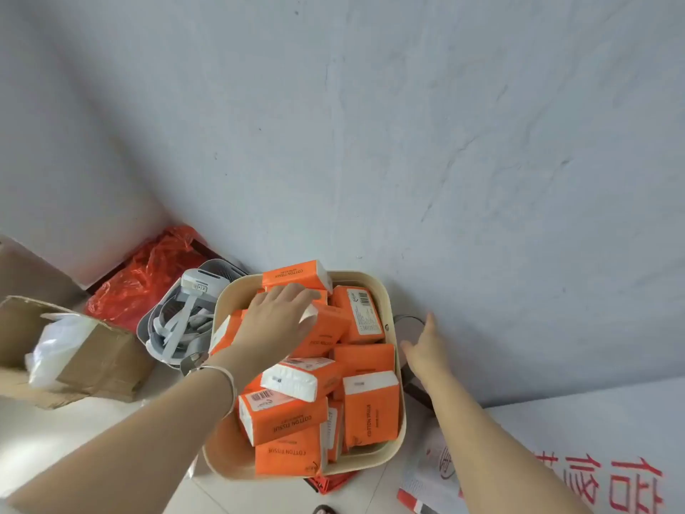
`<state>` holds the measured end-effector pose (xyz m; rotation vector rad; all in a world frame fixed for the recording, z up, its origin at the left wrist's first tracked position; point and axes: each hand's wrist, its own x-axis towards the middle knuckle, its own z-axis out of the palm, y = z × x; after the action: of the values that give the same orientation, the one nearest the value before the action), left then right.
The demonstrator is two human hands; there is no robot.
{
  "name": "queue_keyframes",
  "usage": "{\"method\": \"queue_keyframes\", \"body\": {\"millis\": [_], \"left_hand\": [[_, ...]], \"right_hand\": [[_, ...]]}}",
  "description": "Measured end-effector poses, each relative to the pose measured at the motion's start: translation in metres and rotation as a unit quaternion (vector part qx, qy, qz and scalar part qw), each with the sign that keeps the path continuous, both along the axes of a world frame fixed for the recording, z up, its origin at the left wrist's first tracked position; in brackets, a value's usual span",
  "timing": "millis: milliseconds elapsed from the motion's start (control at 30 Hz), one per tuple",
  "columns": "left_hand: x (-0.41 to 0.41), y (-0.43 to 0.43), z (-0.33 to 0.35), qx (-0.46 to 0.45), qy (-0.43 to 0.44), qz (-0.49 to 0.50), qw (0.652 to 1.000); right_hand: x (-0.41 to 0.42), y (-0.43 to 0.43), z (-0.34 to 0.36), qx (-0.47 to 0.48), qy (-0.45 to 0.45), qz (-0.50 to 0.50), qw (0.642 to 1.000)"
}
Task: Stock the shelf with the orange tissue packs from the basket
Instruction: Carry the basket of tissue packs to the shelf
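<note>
A cream basket (393,454) stands on the floor against the pale wall, heaped with several orange tissue packs (370,413). My left hand (278,320) lies palm down on top of an orange pack (326,328) near the basket's far end, fingers curled over its edge. My right hand (426,350) hovers just outside the basket's right rim, fingers spread, holding nothing. No shelf is in view.
Left of the basket sit a grey bin (178,320) with white straps, a red plastic bag (148,276) and an open cardboard box (85,350). A white panel with red characters (611,458) lies at the lower right.
</note>
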<state>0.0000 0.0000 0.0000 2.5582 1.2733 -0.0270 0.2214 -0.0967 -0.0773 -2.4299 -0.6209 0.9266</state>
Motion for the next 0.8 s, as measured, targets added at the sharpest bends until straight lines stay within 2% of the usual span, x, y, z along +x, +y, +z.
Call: {"method": "queue_keyframes", "body": {"millis": [133,233,333,433,533,667,800], "left_hand": [[-0.028,0.003,-0.009,0.0,-0.056,0.067,0.996],[-0.053,0.005,-0.02,-0.005,-0.078,0.129,0.989],[-0.081,0.008,-0.031,-0.031,-0.119,0.232,0.965],[-0.106,0.011,-0.048,-0.079,-0.094,0.326,0.937],[-0.118,0.011,-0.065,-0.141,-0.068,0.357,0.921],[-0.124,0.014,-0.088,-0.201,-0.075,0.389,0.896],[-0.128,0.019,-0.112,-0.256,-0.1,0.408,0.871]], "right_hand": [[-0.003,0.007,0.0,0.064,0.11,-0.165,0.978],[-0.009,0.006,0.002,0.09,0.164,-0.201,0.962],[-0.014,0.008,0.0,0.104,0.139,-0.189,0.966],[-0.021,0.013,-0.005,0.096,0.104,-0.19,0.972],[-0.03,0.02,-0.013,0.089,0.082,-0.196,0.973],[-0.04,0.023,-0.017,0.069,0.026,-0.186,0.98],[-0.041,0.023,-0.02,0.071,0.008,-0.179,0.981]]}}
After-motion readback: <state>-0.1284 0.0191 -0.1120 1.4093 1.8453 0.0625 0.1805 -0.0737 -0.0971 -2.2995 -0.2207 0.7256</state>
